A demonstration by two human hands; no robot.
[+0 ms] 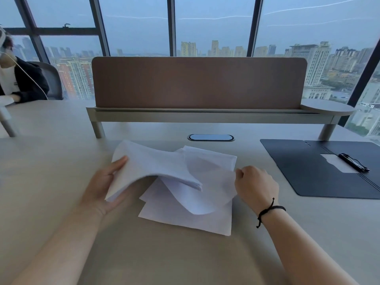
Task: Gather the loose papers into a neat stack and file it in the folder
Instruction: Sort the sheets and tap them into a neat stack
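My left hand (pixel 104 188) grips a thick bundle of white papers (pixel 152 167) by its left edge, lifted off the desk and drooping to the right. My right hand (pixel 255 186) pinches the edge of a single curled sheet (pixel 211 188) that arches up beneath the bundle. More loose sheets (pixel 185 214) lie flat and askew on the desk under both. A dark folder (pixel 308 171) lies open at the right, with a black clip (pixel 352 162) along its spine over a white label.
The beige desk (pixel 61 182) carries a raised shelf with a brown divider panel (pixel 197 83) at the back and an oval cable port (pixel 210 137) behind the papers. Another person (pixel 18 79) sits at far left. Windows lie beyond.
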